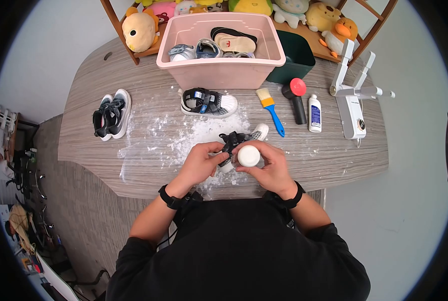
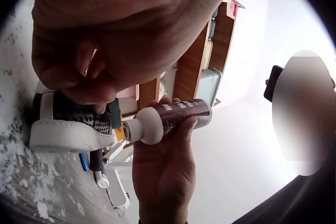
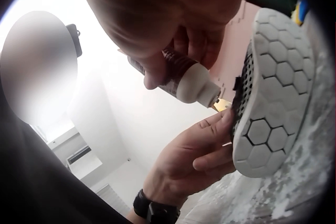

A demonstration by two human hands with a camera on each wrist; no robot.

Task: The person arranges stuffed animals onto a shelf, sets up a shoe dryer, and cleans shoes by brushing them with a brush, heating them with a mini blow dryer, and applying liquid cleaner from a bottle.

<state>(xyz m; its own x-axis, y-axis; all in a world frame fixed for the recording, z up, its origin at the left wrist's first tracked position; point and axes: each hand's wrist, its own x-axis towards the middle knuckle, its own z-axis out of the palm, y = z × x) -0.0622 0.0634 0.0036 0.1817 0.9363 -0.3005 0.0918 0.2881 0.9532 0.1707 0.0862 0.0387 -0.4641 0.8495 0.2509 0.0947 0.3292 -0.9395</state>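
My left hand [image 1: 201,163] grips a small black mesh sneaker [image 1: 259,131] with a white toe and sole, at its heel end near the table's front edge. The sneaker is tipped on its side; its hexagon-patterned sole [image 3: 278,87] faces the right wrist camera. In my right hand [image 1: 271,165] is a bottle [image 2: 178,116] with a dark maroon label and white shoulder, held tilted base-up. Its narrow white neck [image 3: 210,95] points down at the sneaker's opening, close to my left fingertips. A matching sneaker [image 1: 206,103] lies just beyond, amid white powder [image 1: 209,130].
Behind stands a pink bin [image 1: 204,75] holding shoes, beside a dark green bin [image 1: 286,72]. To the right lie a blue-handled brush [image 1: 274,115], a black tool with a red head [image 1: 298,103], a white bottle [image 1: 315,114] and a white multi-armed device [image 1: 351,113]. Dark sneakers [image 1: 114,115] sit left.
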